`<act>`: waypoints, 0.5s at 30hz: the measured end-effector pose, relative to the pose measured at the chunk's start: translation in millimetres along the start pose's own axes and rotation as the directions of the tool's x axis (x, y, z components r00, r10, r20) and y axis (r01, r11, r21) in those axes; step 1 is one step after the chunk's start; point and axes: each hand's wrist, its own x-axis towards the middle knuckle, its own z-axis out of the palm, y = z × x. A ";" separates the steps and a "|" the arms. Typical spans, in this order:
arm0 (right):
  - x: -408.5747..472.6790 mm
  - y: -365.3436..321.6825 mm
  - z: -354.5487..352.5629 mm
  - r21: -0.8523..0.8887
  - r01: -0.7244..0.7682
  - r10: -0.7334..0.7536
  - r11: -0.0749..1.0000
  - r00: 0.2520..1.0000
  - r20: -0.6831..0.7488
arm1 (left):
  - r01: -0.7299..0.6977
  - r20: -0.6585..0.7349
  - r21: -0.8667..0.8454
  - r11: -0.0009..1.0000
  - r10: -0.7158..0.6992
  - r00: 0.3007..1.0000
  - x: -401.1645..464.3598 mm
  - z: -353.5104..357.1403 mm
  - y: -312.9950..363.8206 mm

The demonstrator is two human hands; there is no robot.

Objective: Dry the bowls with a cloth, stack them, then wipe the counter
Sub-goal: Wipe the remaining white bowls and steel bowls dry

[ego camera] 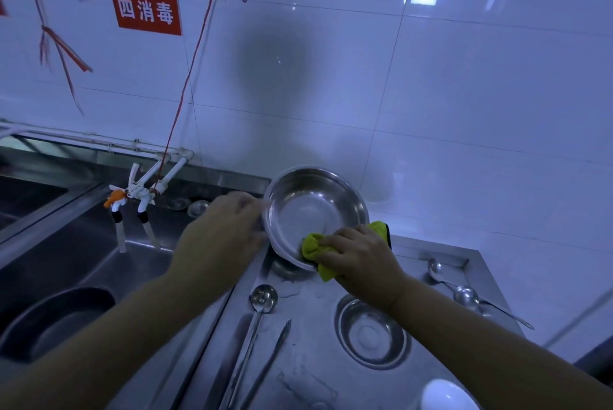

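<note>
Left of the left grip [225,230], a sink [66,260] holds a dark pan [56,320]. That grip is pinched on the near-left rim of a tilted steel bowl [315,207], raised over the table [305,376]. Just right of it, the right grip [361,257] is pressed together around a green cloth [315,247], pushing it onto the bowl's near rim. Below the right grip a smaller bowl [371,333] rests on the table; a ladle [262,300] lies left of it.
</note>
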 end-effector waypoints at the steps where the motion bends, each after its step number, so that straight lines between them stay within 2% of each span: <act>1: 1.9 -2.5 -2.0 0.016 -0.003 0.003 1.000 1.000 0.007 | -0.134 -0.009 0.061 0.989 0.135 0.991 -4.1 1.8 8.5; 4: 8.4 -10.0 -7.5 0.076 -0.010 0.010 0.997 1.000 0.008 | -0.434 0.068 0.178 0.883 0.429 0.901 -8.5 10.7 21.9; 5: 9.8 -11.3 -9.1 0.095 -0.008 0.008 0.995 1.000 0.002 | -0.488 0.078 0.186 0.853 0.482 0.873 -7.7 12.7 22.3; 7: 9.2 -10.0 -10.9 0.126 -0.009 0.014 0.992 0.999 -0.040 | -0.486 0.080 0.172 0.857 0.479 0.874 -7.7 17.4 18.8; 8: 6.8 -7.9 -11.1 0.148 -0.031 0.044 0.988 0.995 -0.087 | -0.403 0.074 0.127 0.906 0.397 0.915 -9.0 18.8 16.7; 9: 3.2 -5.4 -11.3 0.185 -0.077 0.105 0.980 0.984 -0.146 | -0.254 0.063 0.023 0.967 0.252 0.966 -10.8 20.6 14.0; 10: -1.0 -2.3 -11.2 0.238 -0.140 0.191 0.961 0.959 -0.210 | -0.046 0.077 -0.124 0.991 0.056 0.995 -12.4 21.4 11.8; 11: -5.3 0.5 -11.0 0.296 -0.209 0.290 0.932 0.920 -0.265 | 0.164 0.140 -0.318 0.934 -0.125 0.982 -13.1 22.2 10.2; 12: -8.3 2.6 -10.8 0.344 -0.271 0.380 0.899 0.874 -0.304 | 0.334 0.229 -0.526 0.782 -0.248 0.941 -13.3 24.4 8.8; 13: -9.4 2.1 -11.4 0.382 -0.327 0.455 0.864 0.833 -0.316 | 0.432 0.299 -0.668 0.606 -0.314 0.901 -13.0 25.2 9.4; 15: -7.2 -2.8 -11.8 0.434 -0.381 0.525 0.816 0.802 -0.284 | 0.503 0.366 -0.782 0.368 -0.382 0.848 -10.0 28.0 16.8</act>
